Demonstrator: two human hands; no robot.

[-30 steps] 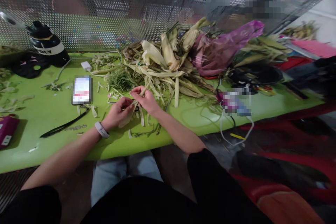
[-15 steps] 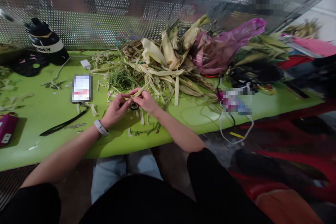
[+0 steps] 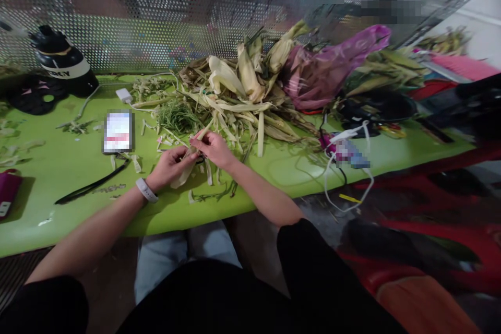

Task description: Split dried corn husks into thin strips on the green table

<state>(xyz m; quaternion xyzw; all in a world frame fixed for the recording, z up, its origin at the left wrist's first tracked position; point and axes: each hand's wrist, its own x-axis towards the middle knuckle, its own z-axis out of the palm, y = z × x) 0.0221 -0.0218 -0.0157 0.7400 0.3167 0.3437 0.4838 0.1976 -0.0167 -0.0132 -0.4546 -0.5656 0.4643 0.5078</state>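
Over the green table [image 3: 156,219], my left hand [image 3: 171,166] and my right hand [image 3: 214,147] meet at the fingertips. Between them they pinch a pale strip of corn husk [image 3: 183,175], whose wide end hangs down below my left fingers. A narrower end sticks up past my right fingers. Just beyond my hands lies a small heap of thin green shreds [image 3: 178,116]. Behind it spreads a large pile of dried corn husks [image 3: 250,75]. Short husk scraps [image 3: 210,172] lie beneath and beside my right hand.
A phone [image 3: 118,132] with a black strap lies to the left, near a white charger [image 3: 124,95]. A black bottle [image 3: 62,62] stands at the back left. A purple plastic bag [image 3: 324,75], a dark pan [image 3: 387,106] and a white cable [image 3: 326,188] are on the right.
The husk strip has turned so that its wide end now hangs below my left hand. My hands stay together in nearly the same place. The view has shifted slightly.
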